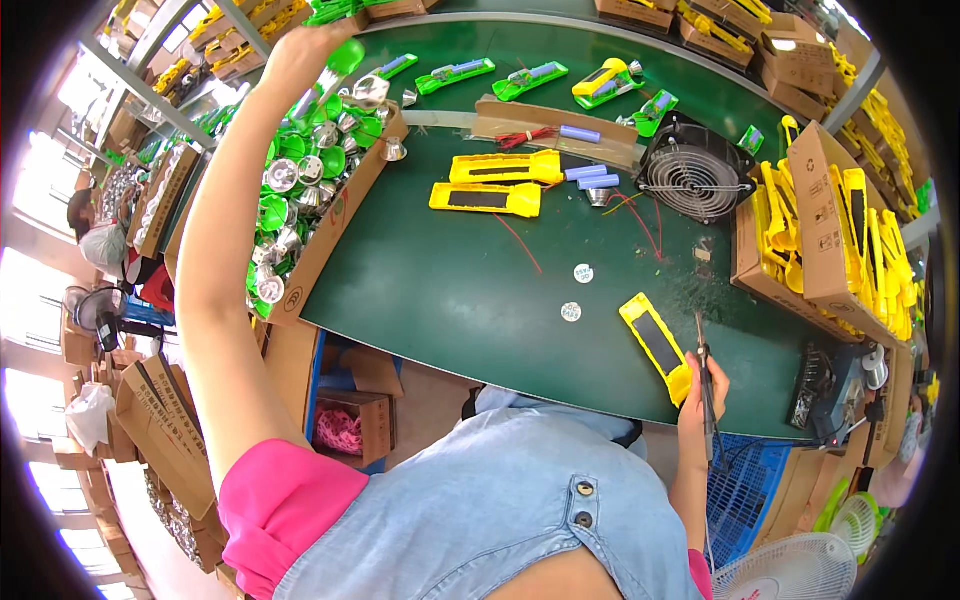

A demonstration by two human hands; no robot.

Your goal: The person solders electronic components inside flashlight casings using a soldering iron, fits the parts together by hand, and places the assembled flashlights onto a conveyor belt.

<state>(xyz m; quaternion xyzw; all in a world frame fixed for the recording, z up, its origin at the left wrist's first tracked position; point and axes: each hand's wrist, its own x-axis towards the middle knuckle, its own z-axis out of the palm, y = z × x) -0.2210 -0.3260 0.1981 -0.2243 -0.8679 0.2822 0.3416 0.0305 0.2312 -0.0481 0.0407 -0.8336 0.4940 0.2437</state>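
Observation:
My right hand (704, 392) is closed round a soldering iron (706, 375), its tip pointing away from me. The near end of a yellow plastic casing (655, 345) with a black strip meets the fingers of that hand, tilted above the green table. My left arm stretches to the far left, where my left hand (308, 48) is beside bright green plastic parts (336, 12); its fingers are too small and partly hidden to read. Below it stands a cardboard box of green parts and silver reflectors (283, 175).
Two yellow casings (505, 167) lie mid-table near blue battery cells (598, 182) and thin red wires. A black fan (697, 170) stands behind. Boxes of yellow casings (850, 250) line the right. Green assemblies (455, 75) sit along a green strip at the back.

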